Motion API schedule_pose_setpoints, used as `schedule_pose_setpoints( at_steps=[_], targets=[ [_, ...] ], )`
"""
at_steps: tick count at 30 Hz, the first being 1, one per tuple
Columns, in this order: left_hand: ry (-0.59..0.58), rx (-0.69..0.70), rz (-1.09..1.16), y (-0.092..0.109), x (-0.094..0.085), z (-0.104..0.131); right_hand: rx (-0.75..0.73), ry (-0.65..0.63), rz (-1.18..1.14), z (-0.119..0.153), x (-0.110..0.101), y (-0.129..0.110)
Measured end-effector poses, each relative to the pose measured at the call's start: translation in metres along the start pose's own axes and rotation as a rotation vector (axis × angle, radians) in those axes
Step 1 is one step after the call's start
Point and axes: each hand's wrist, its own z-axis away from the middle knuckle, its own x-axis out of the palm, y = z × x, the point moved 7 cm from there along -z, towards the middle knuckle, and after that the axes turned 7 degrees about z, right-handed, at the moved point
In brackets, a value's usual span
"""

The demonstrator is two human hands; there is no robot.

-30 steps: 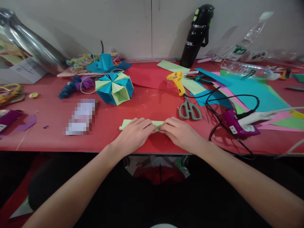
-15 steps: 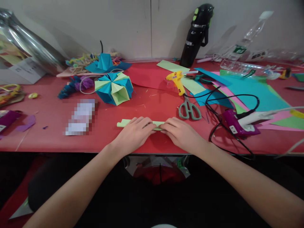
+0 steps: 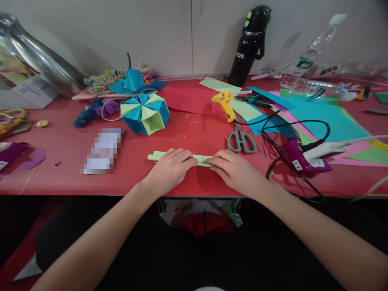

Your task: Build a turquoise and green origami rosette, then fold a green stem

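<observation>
A light green paper point(image 3: 201, 160), rolled into a narrow tube, lies crosswise near the front edge of the red table point(image 3: 194, 139). My left hand point(image 3: 174, 167) grips its left part, with the rolled end sticking out beyond the fingers. At the right part, my right hand point(image 3: 232, 169) has its fingers closed on the paper. A short stretch of the roll shows between the two hands. Behind the hands sit a blue and light green folded paper shape point(image 3: 146, 114), a yellow glue gun point(image 3: 224, 104) and grey-handled scissors point(image 3: 241, 141).
On the right are a purple power block point(image 3: 306, 157) with black cables, coloured paper sheets point(image 3: 336, 117) and clear plastic bottles point(image 3: 317, 46). A black flask point(image 3: 248, 48) stands at the wall. A blurred flat object point(image 3: 104, 150) lies left, and a white box point(image 3: 32, 91) further back.
My right hand has shifted slightly to the right along the roll, widening the stretch of green paper between my hands. My left hand has barely moved.
</observation>
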Motion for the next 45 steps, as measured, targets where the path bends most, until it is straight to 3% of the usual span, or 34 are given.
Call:
schedule_pose_setpoints(
  at_steps=[11,16,22,26,31,35,40,45],
  targets=[
    [-0.032,0.029,0.01,0.014,0.014,-0.011,0.039,0.004,-0.205,-0.001,0.002,0.003],
    [-0.047,-0.002,0.112,0.01,0.016,-0.017,0.089,0.017,-0.279,0.002,0.002,0.007],
    [-0.01,-0.117,0.435,0.0,-0.001,-0.018,0.054,0.093,-0.308,0.004,-0.009,0.005],
    [0.001,-0.17,0.597,0.003,-0.013,-0.017,0.02,0.189,-0.356,0.004,-0.025,-0.002],
    [0.04,-0.188,0.796,0.017,-0.032,-0.013,0.062,0.373,-0.332,0.011,-0.057,-0.013],
    [0.077,-0.191,0.991,0.032,-0.048,-0.01,0.04,0.442,-0.506,0.016,-0.079,-0.028],
    [0.049,-0.238,1.112,0.053,-0.063,-0.011,0.125,0.489,-0.725,0.018,-0.091,-0.039],
    [-0.029,-0.202,1.084,0.07,-0.07,-0.014,0.15,0.513,-0.768,0.016,-0.096,-0.044]
  ],
)
